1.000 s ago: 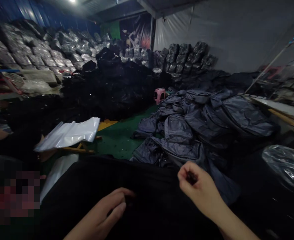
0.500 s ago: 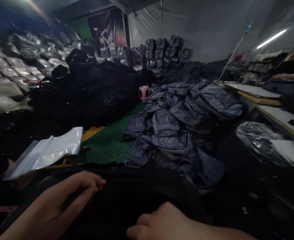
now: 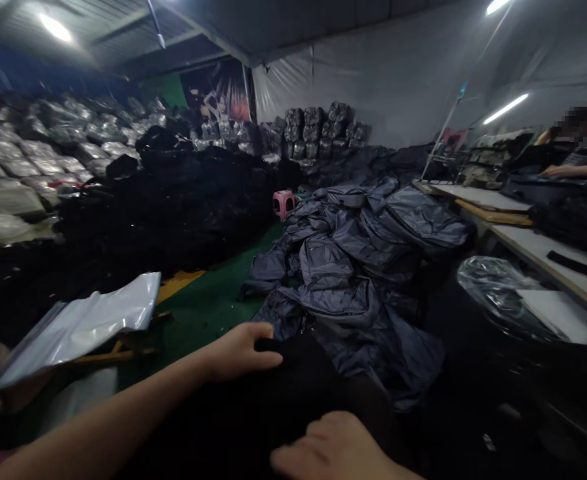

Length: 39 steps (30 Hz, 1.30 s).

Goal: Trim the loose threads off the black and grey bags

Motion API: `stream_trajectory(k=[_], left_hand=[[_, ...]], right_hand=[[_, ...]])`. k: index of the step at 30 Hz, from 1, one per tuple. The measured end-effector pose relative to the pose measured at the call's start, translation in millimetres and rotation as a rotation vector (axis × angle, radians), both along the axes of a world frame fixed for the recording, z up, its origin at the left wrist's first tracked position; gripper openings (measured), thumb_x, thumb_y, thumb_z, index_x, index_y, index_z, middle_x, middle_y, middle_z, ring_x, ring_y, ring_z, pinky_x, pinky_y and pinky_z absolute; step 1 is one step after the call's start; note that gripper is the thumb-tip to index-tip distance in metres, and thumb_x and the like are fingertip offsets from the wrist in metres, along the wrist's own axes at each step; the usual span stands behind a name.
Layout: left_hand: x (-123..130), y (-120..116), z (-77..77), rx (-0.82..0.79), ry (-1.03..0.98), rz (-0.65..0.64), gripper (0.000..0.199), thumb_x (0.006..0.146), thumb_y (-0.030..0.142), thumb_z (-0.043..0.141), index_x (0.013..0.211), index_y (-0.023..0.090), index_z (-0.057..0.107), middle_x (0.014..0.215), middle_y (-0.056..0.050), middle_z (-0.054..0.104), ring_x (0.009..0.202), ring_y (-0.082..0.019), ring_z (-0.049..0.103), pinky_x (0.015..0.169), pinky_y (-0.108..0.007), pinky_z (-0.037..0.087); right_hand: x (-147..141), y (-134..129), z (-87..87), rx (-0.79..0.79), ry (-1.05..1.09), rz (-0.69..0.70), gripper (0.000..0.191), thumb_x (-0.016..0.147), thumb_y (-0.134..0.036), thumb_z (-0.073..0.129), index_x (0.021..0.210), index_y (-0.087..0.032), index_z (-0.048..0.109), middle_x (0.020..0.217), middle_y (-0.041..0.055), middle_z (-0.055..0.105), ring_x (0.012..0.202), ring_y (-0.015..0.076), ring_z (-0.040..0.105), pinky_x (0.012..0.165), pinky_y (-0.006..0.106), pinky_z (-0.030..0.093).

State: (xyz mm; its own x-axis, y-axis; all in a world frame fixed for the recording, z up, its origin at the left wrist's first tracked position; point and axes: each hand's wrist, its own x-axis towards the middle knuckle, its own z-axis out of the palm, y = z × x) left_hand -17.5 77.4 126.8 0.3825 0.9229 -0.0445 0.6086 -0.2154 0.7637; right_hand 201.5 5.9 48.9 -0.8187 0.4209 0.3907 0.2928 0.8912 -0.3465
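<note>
Left hand [image 3: 240,351] has moved toward two o'clock, pinching the soft black cloth [image 3: 293,383]; near six o'clock, the blurred right hand [image 3: 336,445] curls, its grip unclear.

The black cloth article [image 3: 283,393] was soft-looking and without shine, and so dark that its seams, openings and lower border could not be distinguished. It lay at the lower middle of the view, close before the person, with its far edge raised and pinched near the left end, while toward the right this edge went down in a slope; whether it was folded could not be told.
</note>
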Motion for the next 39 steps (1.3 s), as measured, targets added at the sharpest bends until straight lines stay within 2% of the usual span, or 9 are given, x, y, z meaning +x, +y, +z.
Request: stream_trajectory(k=[2, 5, 10, 13, 18, 22, 28, 33, 39], left_hand=[[-17.5, 4.1, 12.0, 0.019, -0.159, 0.179, 0.022, 0.065, 0.030, 0.070, 0.055, 0.017, 0.055, 0.053, 0.005, 0.049, 0.051, -0.009, 0.043, 0.048, -0.017, 0.031], [-39.4, 1.4, 47.8, 0.079, -0.386, 0.454, 0.027, 0.059, 0.029, 0.075, 0.052, 0.017, 0.052, 0.048, 0.006, 0.045, 0.044, -0.006, 0.038, 0.041, -0.015, 0.026], [-30.3, -25.3, 115.0, 0.106, -0.770, 0.564, 0.029, 0.062, 0.029, 0.075, 0.059, 0.018, 0.049, 0.048, 0.006, 0.045, 0.039, -0.006, 0.039, 0.037, -0.015, 0.030], [-5.9, -41.4, 127.7, 0.210, -0.901, 0.562, 0.029, 0.064, 0.030, 0.074, 0.061, 0.018, 0.047, 0.049, 0.007, 0.044, 0.040, -0.006, 0.039, 0.038, -0.015, 0.031], [28.9, -59.6, 118.6, 0.251, -1.071, 0.551, 0.036, 0.067, 0.030, 0.071, 0.059, 0.019, 0.038, 0.049, 0.008, 0.036, 0.040, -0.004, 0.033, 0.036, -0.014, 0.027], [33.2, -68.0, 108.8, 0.192, -1.171, 0.584, 0.036, 0.066, 0.028, 0.070, 0.059, 0.019, 0.036, 0.050, 0.009, 0.036, 0.043, -0.005, 0.034, 0.038, -0.015, 0.030], [1.2, -59.0, 63.7, 0.035, -1.266, 0.745, 0.029, 0.063, 0.025, 0.072, 0.063, 0.019, 0.044, 0.055, 0.009, 0.042, 0.047, -0.005, 0.041, 0.043, -0.015, 0.035], [-19.6, -47.7, 35.1, -0.075, -1.333, 0.744, 0.024, 0.066, 0.027, 0.071, 0.065, 0.019, 0.049, 0.055, 0.009, 0.045, 0.049, -0.006, 0.046, 0.045, -0.017, 0.036], [-36.1, -40.8, 23.8, -0.037, -1.283, 0.758, 0.019, 0.067, 0.028, 0.071, 0.073, 0.019, 0.056, 0.062, 0.008, 0.055, 0.050, -0.007, 0.049, 0.045, -0.018, 0.035]], right_hand=[[14.7, 4.2, 9.2, -0.078, 0.288, -0.273, 0.025, 0.086, -0.034, 0.052, 0.110, -0.025, 0.056, 0.079, 0.0007, 0.068, 0.065, 0.0176, 0.063, 0.061, 0.026, 0.049], [27.5, 18.4, 22.8, -0.338, 0.664, -0.601, 0.025, 0.086, -0.035, 0.057, 0.107, -0.021, 0.057, 0.089, 0.0053, 0.066, 0.078, 0.0189, 0.064, 0.069, 0.027, 0.052], [20.2, 53.1, 72.7, -0.624, 0.889, -0.444, 0.044, 0.083, -0.044, 0.060, 0.117, -0.018, 0.052, 0.108, 0.0085, 0.063, 0.100, 0.0220, 0.059, 0.088, 0.033, 0.048], [12.8, 71.0, 114.8, -0.554, 0.956, -0.401, 0.046, 0.081, -0.048, 0.061, 0.115, -0.017, 0.056, 0.112, 0.0075, 0.062, 0.105, 0.0227, 0.056, 0.092, 0.034, 0.044], [15.6, 97.3, 170.4, -0.430, 0.877, -0.447, 0.039, 0.077, -0.047, 0.061, 0.100, -0.015, 0.062, 0.091, 0.0056, 0.066, 0.082, 0.0210, 0.059, 0.071, 0.028, 0.047], [15.7, 119.2, 186.3, -0.365, 0.789, -0.550, 0.023, 0.068, -0.036, 0.065, 0.070, -0.015, 0.059, 0.062, -0.0016, 0.054, 0.059, 0.0132, 0.047, 0.054, 0.022, 0.036], [-4.0, 134.0, 144.0, -0.567, 0.744, -0.465, 0.034, 0.063, -0.041, 0.070, 0.062, -0.018, 0.044, 0.056, -0.0073, 0.039, 0.052, 0.0094, 0.036, 0.051, 0.022, 0.029], [-7.3, 123.7, 102.8, -0.653, 0.476, -0.397, 0.038, 0.077, -0.052, 0.059, 0.072, -0.015, 0.055, 0.065, -0.0032, 0.050, 0.061, 0.0123, 0.045, 0.056, 0.022, 0.034], [7.5, 115.2, 99.2, -0.732, 0.337, -0.225, 0.032, 0.075, -0.044, 0.065, 0.072, -0.017, 0.050, 0.065, -0.0051, 0.046, 0.061, 0.0114, 0.044, 0.057, 0.022, 0.033]])
